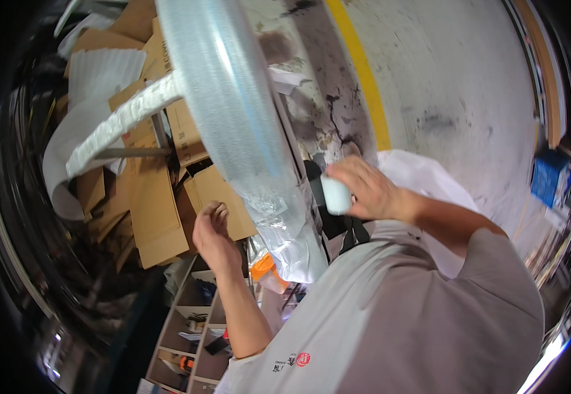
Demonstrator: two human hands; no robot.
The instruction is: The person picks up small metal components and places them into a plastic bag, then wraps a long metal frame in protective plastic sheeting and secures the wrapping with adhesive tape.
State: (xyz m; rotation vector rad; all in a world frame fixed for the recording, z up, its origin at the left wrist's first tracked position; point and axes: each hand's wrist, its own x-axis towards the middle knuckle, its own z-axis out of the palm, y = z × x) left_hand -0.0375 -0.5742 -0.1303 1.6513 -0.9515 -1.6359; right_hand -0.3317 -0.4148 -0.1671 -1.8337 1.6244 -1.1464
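Observation:
A long, pale piece (223, 85) wrapped in foam and clear film runs from the top of the view down toward my body. Its near end (292, 243) is covered in crinkled, shiny clear film. To the right of this end, my right hand (371, 187) is closed on a white roll (337, 195), whose exact kind I cannot make out. On the other side, my left hand (216, 240) is raised with loosely curled fingers, and nothing shows in it. It appears apart from the wrapped piece. A foam-wrapped bar (125, 121) branches off to the left.
Flattened cardboard (157, 210) and a curled white foam sheet (69, 177) are piled at left. Below, a compartmented wooden shelf (184, 328) holds small tools. A yellow line (358, 72) crosses the concrete floor; white sheeting (423, 177) lies behind my right arm. A blue box (549, 177) stands far right.

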